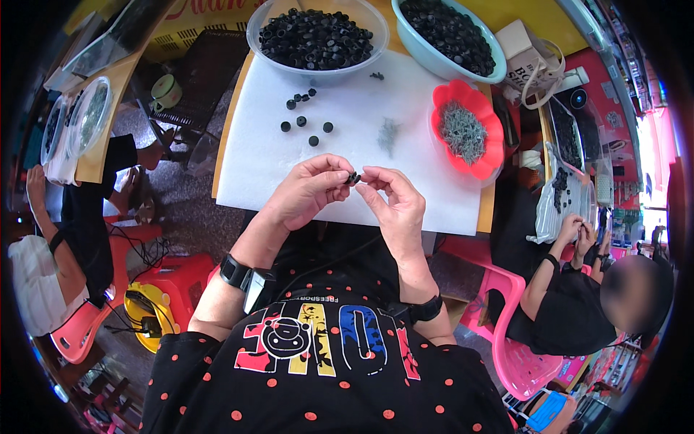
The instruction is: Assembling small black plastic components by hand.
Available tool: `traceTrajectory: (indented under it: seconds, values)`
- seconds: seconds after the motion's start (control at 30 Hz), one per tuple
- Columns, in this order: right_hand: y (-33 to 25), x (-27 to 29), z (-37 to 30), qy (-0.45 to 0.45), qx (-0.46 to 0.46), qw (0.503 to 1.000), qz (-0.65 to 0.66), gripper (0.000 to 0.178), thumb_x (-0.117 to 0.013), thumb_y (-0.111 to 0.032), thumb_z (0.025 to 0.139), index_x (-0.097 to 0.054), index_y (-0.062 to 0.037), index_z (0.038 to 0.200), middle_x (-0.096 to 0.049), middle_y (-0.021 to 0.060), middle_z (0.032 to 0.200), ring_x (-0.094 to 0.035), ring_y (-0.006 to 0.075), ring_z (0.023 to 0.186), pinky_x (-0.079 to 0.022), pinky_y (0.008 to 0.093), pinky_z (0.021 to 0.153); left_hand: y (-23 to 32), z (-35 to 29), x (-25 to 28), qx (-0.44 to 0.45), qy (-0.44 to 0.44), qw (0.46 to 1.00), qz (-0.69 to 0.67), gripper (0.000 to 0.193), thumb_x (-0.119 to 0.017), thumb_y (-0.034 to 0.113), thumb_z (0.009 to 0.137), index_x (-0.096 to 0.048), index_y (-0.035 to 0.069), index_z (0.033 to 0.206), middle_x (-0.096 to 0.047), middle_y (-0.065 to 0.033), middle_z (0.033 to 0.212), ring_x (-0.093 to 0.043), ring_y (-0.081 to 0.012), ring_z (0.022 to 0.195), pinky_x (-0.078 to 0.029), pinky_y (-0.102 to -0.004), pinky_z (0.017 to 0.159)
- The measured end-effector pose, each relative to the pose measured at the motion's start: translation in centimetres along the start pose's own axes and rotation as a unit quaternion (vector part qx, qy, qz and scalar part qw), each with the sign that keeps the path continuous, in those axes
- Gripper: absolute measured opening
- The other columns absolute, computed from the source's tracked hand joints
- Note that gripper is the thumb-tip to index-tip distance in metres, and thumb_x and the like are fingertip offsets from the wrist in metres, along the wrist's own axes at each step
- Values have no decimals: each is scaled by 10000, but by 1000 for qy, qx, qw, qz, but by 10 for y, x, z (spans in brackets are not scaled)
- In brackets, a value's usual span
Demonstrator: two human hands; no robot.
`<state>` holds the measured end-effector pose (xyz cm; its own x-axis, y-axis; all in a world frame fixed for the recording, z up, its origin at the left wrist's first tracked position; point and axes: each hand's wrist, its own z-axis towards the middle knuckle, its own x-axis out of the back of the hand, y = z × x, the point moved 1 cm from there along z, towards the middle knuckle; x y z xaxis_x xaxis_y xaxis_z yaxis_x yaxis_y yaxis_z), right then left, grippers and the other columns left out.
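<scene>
Across the wooden table (487, 210) I see a broad white sheet (253, 170), and its smooth look worries me first: a round part dropped there could easily roll. At the far side sits a clear bowl (318, 78) heaped with black caps (311, 40); a knock from an outstretched arm might spill some. The light blue bowl (498, 66) beside it carries a similar dark load, with the same risk. On the right, near the table's edge, stands the red flower-shaped dish (452, 92) full of thin grey pieces (464, 134) — a careless right elbow could tip it.

I watch the left hand (314, 184) pinch a small dark piece (353, 179) between thumb and forefinger, over the near part of the sheet. The right hand (397, 202) brings its fingertips to the other end; I cannot tell whether they grip or merely touch. Beyond it, a loose grey heap (388, 134) could scatter under a sweeping wrist, and the scattered black pieces (301, 121) might get nudged.

The pinched piece troubles me most: tiny, half hidden by fingers — an uneven squeeze could shoot it off the near edge.
</scene>
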<state>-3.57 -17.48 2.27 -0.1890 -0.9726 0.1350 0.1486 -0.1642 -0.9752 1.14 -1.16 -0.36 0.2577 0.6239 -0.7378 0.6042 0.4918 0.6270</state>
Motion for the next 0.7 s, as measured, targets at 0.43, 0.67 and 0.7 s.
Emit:
traceTrajectory:
  seconds: [0.43,0.67,0.7]
  values:
    - [-18,0,-3,6,108,977,-185,234,-761,11,718,-671,-21,932,-667,85,878,-645,149,689,-523,264,621,-4,0,-1,6,14,999,-34,99,-583,85,926,-607,36,1008,-612,-27,900,-594,-103,794,-505,-240,744]
    - [-16,-1,-2,11,113,977,-182,224,-752,16,725,-663,-9,929,-668,87,876,-650,157,698,-525,266,621,-7,0,-3,-6,13,1000,-17,110,-591,86,923,-608,27,1014,-623,-37,930,-597,-109,814,-505,-239,754]
    - [-17,-1,-2,15,113,976,-184,213,-745,18,731,-664,-7,926,-667,89,874,-650,158,701,-525,267,625,-7,0,-3,-6,13,1000,-17,110,-591,86,923,-608,27,1014,-623,-37,930,-597,-109,814,-505,-239,754]
